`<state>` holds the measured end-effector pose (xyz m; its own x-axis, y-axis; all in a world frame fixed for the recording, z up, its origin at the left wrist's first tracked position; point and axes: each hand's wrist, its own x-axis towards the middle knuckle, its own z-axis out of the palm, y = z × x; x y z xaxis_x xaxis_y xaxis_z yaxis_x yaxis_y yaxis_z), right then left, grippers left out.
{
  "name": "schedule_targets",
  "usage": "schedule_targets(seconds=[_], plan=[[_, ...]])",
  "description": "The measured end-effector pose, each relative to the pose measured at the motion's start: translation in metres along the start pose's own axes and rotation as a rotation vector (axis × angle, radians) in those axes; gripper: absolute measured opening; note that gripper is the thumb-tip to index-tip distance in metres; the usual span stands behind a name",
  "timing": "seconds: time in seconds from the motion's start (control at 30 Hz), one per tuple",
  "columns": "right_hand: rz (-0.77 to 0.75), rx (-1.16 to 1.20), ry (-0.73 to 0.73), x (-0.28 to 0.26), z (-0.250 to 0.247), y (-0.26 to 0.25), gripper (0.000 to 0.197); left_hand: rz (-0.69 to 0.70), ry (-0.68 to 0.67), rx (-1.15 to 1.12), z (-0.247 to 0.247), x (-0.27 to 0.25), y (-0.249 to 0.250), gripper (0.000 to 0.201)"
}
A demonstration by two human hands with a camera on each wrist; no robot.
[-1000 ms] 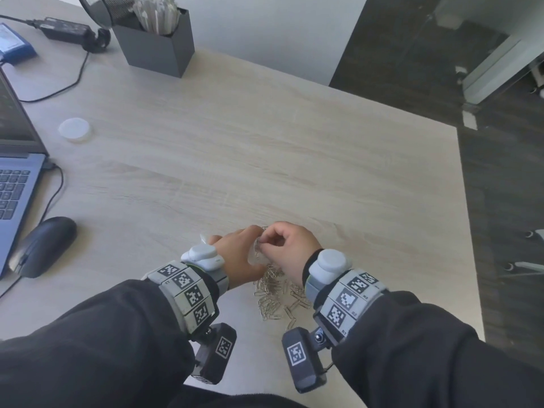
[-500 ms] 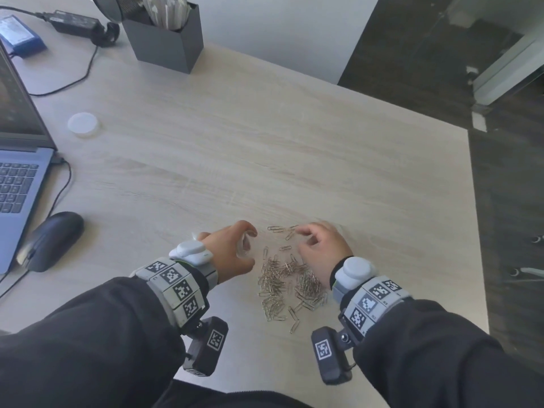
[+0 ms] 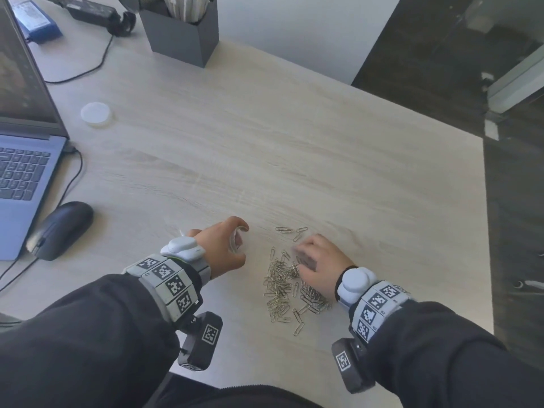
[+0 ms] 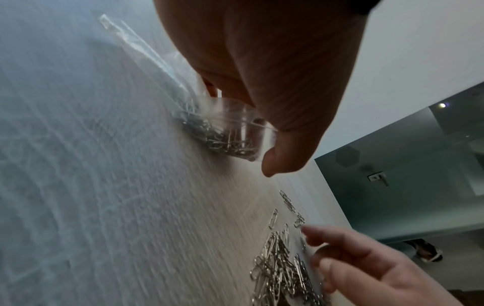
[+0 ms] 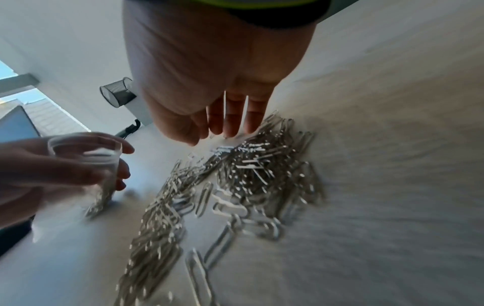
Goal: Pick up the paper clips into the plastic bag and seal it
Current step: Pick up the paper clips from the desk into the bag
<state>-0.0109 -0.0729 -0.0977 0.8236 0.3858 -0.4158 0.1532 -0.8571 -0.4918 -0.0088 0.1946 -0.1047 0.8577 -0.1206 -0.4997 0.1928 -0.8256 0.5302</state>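
Desk: left hand grips open plastic bag; right hand fingers extended, touching paper clips pile

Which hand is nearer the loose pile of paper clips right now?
Right. The right hand reaches down onto the paper clips; the left hand stays beside the pile, holding the plastic bag.

- Two hands: left hand, right hand.
- One clear plastic bag, with some paper clips inside.
- Paper clips loose on the table: dozens, too many to count.
- One laptop.
- One mouse.
- One white lid.
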Motion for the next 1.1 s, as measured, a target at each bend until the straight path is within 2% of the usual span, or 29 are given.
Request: schedule_targets(seconds=[0.1, 0.17, 0.27, 0.4, 0.5, 0.6, 0.73, 0.9, 1.1], plan=[[0.085, 0.007, 0.155, 0.015, -0.010, -0.002, 0.044, -0.006, 0.002, 0.001, 0.001, 0.002, -0.001, 0.051], [0.139, -0.039, 0.204, 0.027, -0.011, -0.005, 0.049, -0.015, 0.003, 0.001, 0.002, 0.003, -0.002, 0.051], [0.129, -0.135, 0.126, 0.035, -0.006, -0.015, 0.052, -0.026, -0.001, -0.004, 0.002, 0.005, -0.004, 0.050], [-0.012, -0.230, 0.037, 0.024, 0.005, -0.020, 0.056, -0.024, -0.008, -0.004, 0.003, 0.006, -0.005, 0.048], [-0.082, -0.222, -0.022, 0.011, 0.010, -0.016, 0.052, -0.022, -0.002, -0.007, 0.003, 0.005, -0.006, 0.048], [-0.088, -0.164, 0.011, 0.014, 0.002, -0.015, 0.047, -0.030, -0.016, -0.013, 0.003, 0.007, -0.009, 0.047], [-0.020, -0.141, 0.083, 0.039, -0.006, -0.025, 0.057, -0.038, -0.018, -0.012, 0.002, 0.007, -0.009, 0.048], [-0.139, -0.347, -0.034, 0.043, 0.008, -0.034, 0.060, -0.031, -0.010, -0.008, 0.001, 0.007, -0.006, 0.052], [-0.251, -0.334, -0.132, 0.008, 0.011, -0.013, 0.056, -0.038, -0.012, -0.020, 0.004, 0.007, -0.006, 0.049]])
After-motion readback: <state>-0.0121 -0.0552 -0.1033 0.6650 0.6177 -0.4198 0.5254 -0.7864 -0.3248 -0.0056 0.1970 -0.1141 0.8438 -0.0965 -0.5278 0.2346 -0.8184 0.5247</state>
